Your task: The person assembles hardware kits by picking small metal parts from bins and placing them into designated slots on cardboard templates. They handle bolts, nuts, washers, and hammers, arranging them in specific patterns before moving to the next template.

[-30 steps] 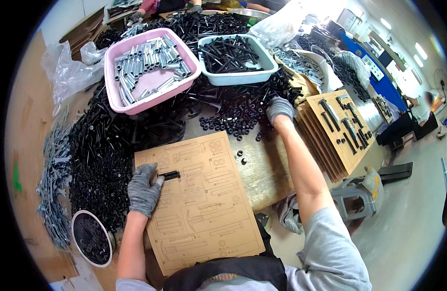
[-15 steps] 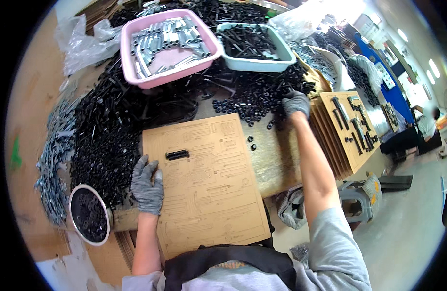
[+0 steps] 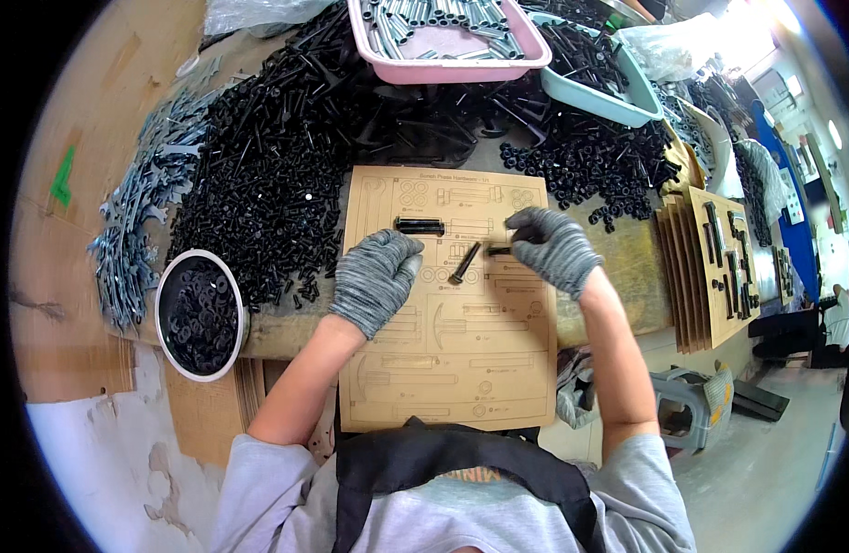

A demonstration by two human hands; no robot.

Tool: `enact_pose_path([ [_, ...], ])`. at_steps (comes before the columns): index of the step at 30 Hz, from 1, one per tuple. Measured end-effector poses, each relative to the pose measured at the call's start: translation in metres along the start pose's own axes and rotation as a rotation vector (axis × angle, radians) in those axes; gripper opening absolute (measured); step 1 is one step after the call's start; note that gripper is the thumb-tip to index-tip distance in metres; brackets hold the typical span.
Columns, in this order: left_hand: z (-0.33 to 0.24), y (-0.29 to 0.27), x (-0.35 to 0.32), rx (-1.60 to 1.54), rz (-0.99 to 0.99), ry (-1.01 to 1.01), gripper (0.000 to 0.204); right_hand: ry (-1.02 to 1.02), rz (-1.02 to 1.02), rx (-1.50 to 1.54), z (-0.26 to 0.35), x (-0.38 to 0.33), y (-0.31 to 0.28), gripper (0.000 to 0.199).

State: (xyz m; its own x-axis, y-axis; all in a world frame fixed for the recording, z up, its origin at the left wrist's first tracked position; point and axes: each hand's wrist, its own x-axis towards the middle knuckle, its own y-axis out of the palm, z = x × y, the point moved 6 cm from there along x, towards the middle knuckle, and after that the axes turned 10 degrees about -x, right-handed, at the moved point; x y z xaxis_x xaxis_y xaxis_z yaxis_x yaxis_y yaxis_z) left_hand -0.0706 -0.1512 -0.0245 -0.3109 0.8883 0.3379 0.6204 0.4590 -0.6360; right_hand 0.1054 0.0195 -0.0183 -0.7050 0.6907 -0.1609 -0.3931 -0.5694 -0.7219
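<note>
A brown board printed with hardware outlines lies in front of me. Near its top sits a group of black bolts side by side. My left hand, in a grey glove, rests just below them with fingers curled; whether anything is inside is hidden. At the right, my gloved right hand is closed over the board, with a short black bolt sticking out at its fingertips. Between both hands, another black bolt lies at a slant on the board.
Beyond the board are heaps of black bolts and black nuts. A pink tray holds silver tubes; a light-blue tray holds black parts. A white-rimmed tub stands left. Stacked boards bearing hardware lean at right.
My right hand has come from the nut heap back over the board. My left hand has moved from the board's left edge up beside the bolts. A slanted bolt now lies on the board.
</note>
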Motion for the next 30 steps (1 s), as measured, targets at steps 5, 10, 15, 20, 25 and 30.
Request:
enact_pose_path([
  [5, 0.009, -0.005, 0.009, 0.047, -0.024, -0.04, 0.018, -0.127, 0.01, -0.716, 0.056, 0.021, -0.006, 0.022],
  [10, 0.018, 0.0, 0.028, 0.142, 0.065, -0.054, 0.026, -0.333, 0.215, -0.693, 0.073, 0.037, 0.036, 0.024],
  [15, 0.029, 0.009, 0.033, 0.187, 0.254, -0.079, 0.043, -0.468, 0.197, -0.696, 0.053, 0.022, 0.032, 0.032],
  [20, 0.027, 0.017, 0.045, 0.152, 0.32, -0.089, 0.035, -0.41, 0.162, -0.629, 0.046, 0.006, 0.042, 0.025],
  [25, 0.029, 0.015, 0.049, 0.089, 0.265, -0.069, 0.026, -0.422, 0.039, -0.567, 0.035, -0.007, 0.045, 0.015],
  [30, 0.034, 0.017, 0.049, 0.037, 0.262, -0.098, 0.026, -0.55, 0.078, -0.498, 0.043, -0.005, 0.04, 0.017],
])
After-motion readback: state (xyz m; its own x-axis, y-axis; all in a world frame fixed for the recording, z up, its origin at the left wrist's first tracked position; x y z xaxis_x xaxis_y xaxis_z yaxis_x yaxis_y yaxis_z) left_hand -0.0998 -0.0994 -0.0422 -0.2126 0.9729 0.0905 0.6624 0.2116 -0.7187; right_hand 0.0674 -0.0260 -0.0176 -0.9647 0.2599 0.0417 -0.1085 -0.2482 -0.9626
